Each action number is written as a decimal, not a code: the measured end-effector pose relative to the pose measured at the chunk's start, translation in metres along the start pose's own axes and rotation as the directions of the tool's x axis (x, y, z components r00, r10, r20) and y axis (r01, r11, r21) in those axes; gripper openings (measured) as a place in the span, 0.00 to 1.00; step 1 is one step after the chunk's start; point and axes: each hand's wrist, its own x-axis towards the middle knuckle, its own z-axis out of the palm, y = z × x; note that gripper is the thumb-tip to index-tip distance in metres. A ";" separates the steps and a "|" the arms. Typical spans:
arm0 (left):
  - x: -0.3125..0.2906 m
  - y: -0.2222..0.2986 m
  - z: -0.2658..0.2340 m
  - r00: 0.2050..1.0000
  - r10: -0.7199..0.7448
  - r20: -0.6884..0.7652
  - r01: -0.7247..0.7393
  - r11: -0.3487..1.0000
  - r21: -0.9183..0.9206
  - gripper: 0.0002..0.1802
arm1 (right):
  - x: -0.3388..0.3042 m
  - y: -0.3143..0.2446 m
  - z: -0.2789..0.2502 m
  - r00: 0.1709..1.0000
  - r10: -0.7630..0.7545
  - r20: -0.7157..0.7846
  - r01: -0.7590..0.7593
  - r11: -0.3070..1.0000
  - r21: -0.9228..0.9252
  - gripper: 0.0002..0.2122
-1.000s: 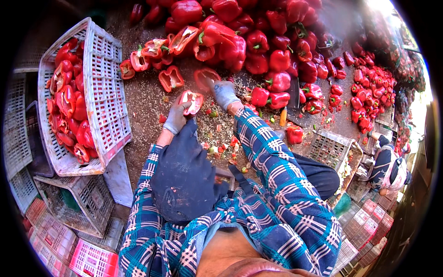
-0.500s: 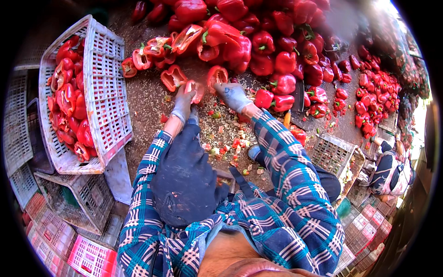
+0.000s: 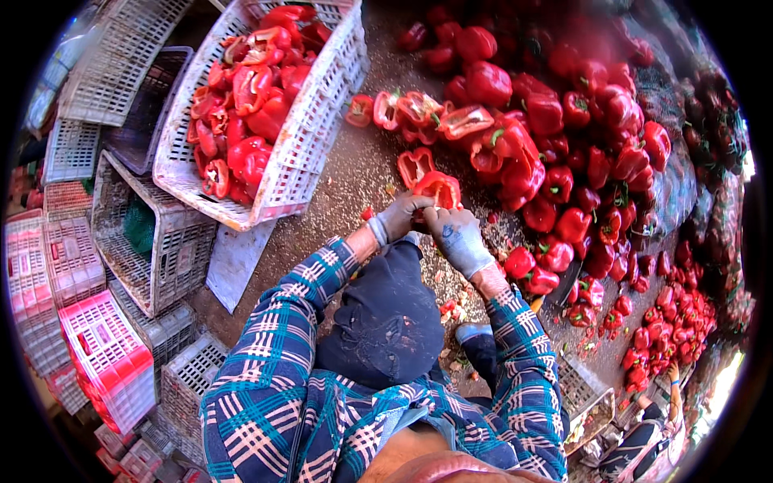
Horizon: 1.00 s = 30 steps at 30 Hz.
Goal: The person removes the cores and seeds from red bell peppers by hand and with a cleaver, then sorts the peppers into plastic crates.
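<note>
My hands have come together low over the littered ground, both in pale, stained gloves. A hollow red bell pepper half (image 3: 439, 187) is held between them, its open side showing. My left hand (image 3: 394, 218) has its fingers closed at the near left edge of that half. My right hand (image 3: 457, 239) is closed against its near right side, and its fingertips are partly hidden. Just beyond my left hand lies another cut pepper half (image 3: 415, 165). Several more cut pepper pieces (image 3: 465, 122) lie a little farther off, beside the pile of whole red peppers (image 3: 544, 113).
A white plastic crate (image 3: 318, 149) of cut red peppers stands at the left. Empty grey crates (image 3: 153, 233) and a red-and-white crate (image 3: 105, 338) stack up behind it. Seeds and scraps cover the ground. Another person (image 3: 656, 431) works at the far right near smaller peppers (image 3: 672, 334).
My hands were apart, each with a pepper piece; now they meet at one pepper half. The view has turned left, so the crate appears nearer the middle.
</note>
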 end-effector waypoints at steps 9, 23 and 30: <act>-0.089 0.239 -0.027 0.491 0.774 -0.399 -0.432 0.615 0.660 0.12 | 0.030 -0.029 -0.102 0.718 0.328 -0.615 0.041 0.861 0.507 0.04; -0.009 0.268 -0.071 0.667 0.742 -0.069 0.134 -0.029 0.991 0.32 | -0.324 0.027 -0.120 0.385 0.670 -0.635 -0.841 0.538 0.057 0.08; 0.050 0.172 0.074 0.705 0.486 0.517 -0.257 -0.504 0.825 0.33 | -0.547 0.023 -0.160 -0.252 0.886 -0.390 -0.936 -0.326 -0.134 0.19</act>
